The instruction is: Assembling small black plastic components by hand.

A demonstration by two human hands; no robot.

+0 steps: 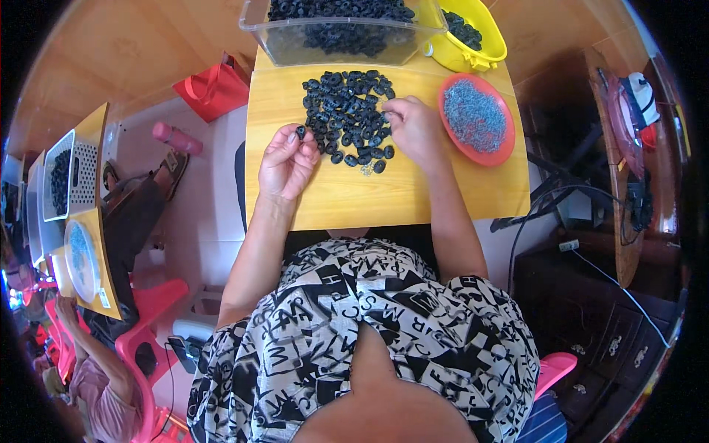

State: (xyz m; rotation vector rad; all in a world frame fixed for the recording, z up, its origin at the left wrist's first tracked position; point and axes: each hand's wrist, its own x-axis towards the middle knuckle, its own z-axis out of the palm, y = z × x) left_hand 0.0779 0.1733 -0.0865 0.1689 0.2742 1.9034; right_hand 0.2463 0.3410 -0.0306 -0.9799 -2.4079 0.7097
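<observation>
Desk [347, 207], yellow wood-grain top, beneath both hands. Left hand [286, 161]: palm partly turned up, thumb and forefinger pinched on one black plastic part [300, 131], held at the left edge of the heap. Right hand [410, 125]: back uppermost, fingers bent and fingertips drawn together at the heap's right edge; whether anything is gripped there cannot be told. Heap of black plastic parts [347, 111], small, rounded, loosely spread, lying between the two hands and reaching slightly beyond both. Silvery bits [367, 170], a small scatter, at the heap's near edge, nearer than the right hand's fingertips and to their left. Red plate [446, 103], round, just right of the right hand, filled with small silvery screw-like pieces [476, 118]. Clear plastic bin [284, 52], beyond both hands, holding many more black parts. Yellow tub [496, 57], beyond the right hand and to its right, with black parts inside. Red bag [213, 94], off the desk, left of the left hand and farther out. Pink bottle [177, 138], lying on the floor [210, 177], well left of the left hand.
</observation>
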